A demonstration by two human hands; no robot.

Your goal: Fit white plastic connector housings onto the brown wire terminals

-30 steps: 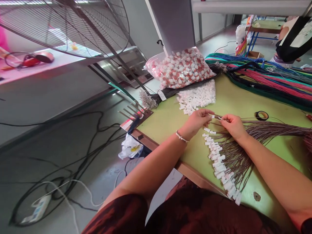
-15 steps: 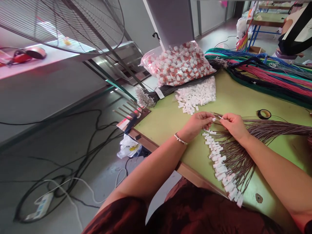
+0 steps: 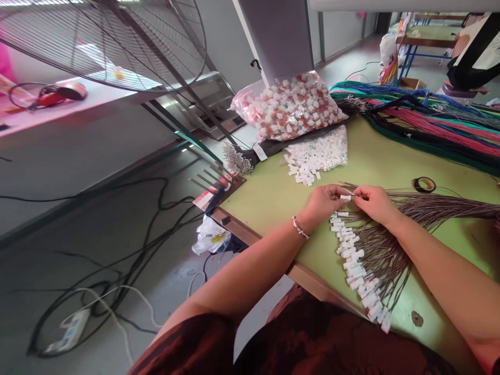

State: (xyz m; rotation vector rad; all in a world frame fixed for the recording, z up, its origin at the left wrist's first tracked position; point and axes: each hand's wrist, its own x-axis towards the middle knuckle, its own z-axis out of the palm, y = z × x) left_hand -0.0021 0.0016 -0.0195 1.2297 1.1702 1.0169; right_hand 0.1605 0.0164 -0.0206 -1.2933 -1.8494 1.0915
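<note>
My left hand (image 3: 325, 203) pinches a small white connector (image 3: 345, 198) above the green tabletop (image 3: 273, 198). Close beside it on the right, my right hand (image 3: 373, 202) has its fingers closed on a thin brown wire, whose end is at the connector. Below both hands, a slanting row of white connectors (image 3: 355, 268) on brown wires (image 3: 385, 250) runs down to the table's front edge. More brown wires stretch off to the right, beneath my right forearm. Loose white connectors (image 3: 308, 164) spill from a clear bag beyond my left hand.
Behind lie a big bag of white and orange parts (image 3: 292, 107) and bundles of coloured wires (image 3: 425, 117). A roll of black tape (image 3: 424, 184) is at the right. Metal prongs (image 3: 211, 177) stand at the left corner; a fan (image 3: 117, 41) is upper left.
The two hands have come closer together, and the connector in my left hand now lies sideways against the wire end. The view has shifted slightly.
</note>
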